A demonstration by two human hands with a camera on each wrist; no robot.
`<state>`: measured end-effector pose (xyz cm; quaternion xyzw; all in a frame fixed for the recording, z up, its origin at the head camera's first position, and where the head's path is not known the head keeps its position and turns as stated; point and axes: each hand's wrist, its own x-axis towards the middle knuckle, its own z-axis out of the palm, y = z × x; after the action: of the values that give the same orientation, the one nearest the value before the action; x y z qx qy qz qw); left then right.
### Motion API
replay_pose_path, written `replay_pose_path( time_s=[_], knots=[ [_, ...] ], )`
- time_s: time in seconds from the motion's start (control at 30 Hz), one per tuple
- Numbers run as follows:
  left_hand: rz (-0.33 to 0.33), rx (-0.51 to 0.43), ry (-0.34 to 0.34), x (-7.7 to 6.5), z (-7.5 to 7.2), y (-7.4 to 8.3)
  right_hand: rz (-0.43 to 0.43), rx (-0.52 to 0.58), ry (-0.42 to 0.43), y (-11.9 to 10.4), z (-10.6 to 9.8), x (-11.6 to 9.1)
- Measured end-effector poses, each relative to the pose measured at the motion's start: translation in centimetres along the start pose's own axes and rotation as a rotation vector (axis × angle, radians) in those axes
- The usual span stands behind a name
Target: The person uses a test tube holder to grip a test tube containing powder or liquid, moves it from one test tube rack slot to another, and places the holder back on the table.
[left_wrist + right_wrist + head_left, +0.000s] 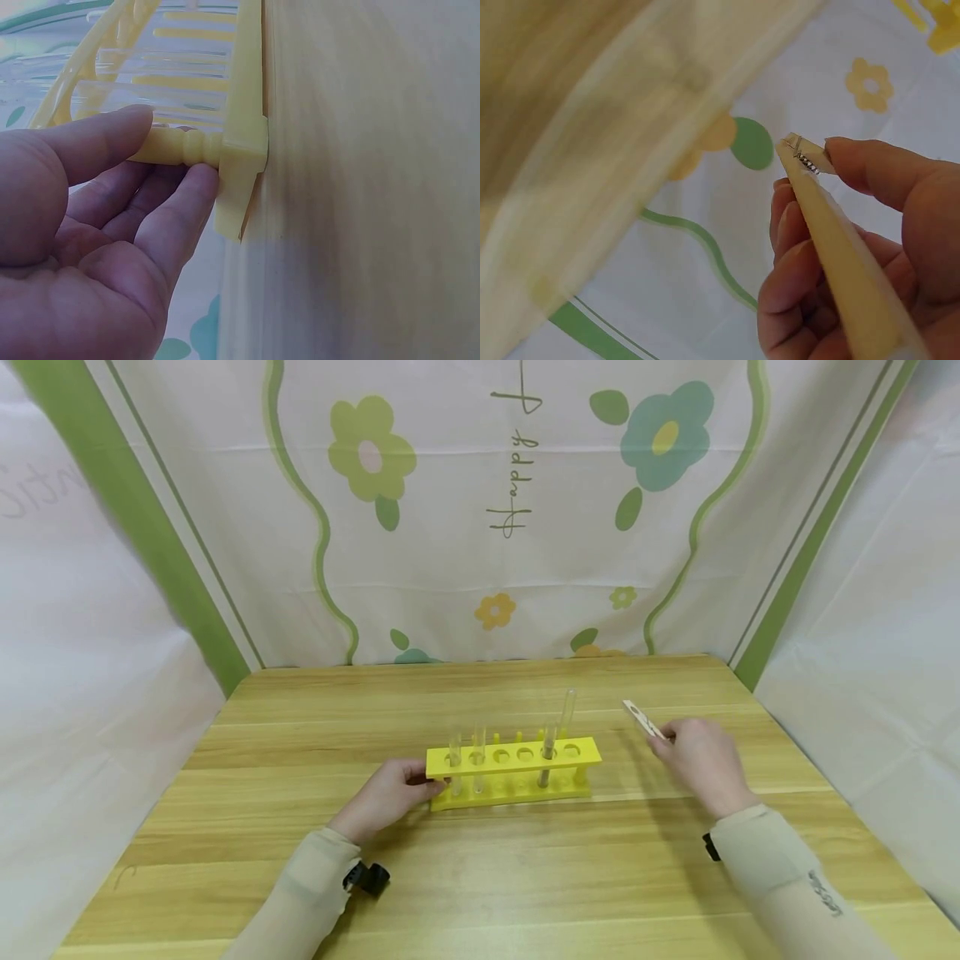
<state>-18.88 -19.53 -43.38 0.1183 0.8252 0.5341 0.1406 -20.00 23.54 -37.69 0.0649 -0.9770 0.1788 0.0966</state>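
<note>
A yellow test tube rack [513,767] stands on the table. My left hand [390,795] grips its left end; the left wrist view shows thumb and fingers around the end post [169,145]. Two clear test tubes, one of them the leftmost tube [456,745], stand in the left holes. Farther right, a test tube with dark contents [544,776] sits in the rack, and another tube [569,708] rises behind it at the pegs. To the right of the rack, my right hand [703,762] holds a wooden test tube holder [641,719], whose metal spring [807,161] shows in the right wrist view.
The wooden table [480,877] extends around the rack. Behind it hangs a white cloth [450,552] with flowers and lettering, and more cloth walls stand at both sides. Black straps [367,878] are on the wrists over beige sleeves.
</note>
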Motion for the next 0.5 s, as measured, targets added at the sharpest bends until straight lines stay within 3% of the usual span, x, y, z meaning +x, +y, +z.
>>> replay_pose_path(
  time_s=[0.27, 0.5],
  knots=[
    [0.005, 0.002, -0.003, -0.1, 0.0, 0.0, 0.102, 0.016, -0.145, 1.0, 1.7, 0.3],
    [0.007, -0.002, -0.006, 0.0, -0.1, 0.0, 0.086, 0.023, -0.147, 1.0, 2.8, 0.7]
  ],
)
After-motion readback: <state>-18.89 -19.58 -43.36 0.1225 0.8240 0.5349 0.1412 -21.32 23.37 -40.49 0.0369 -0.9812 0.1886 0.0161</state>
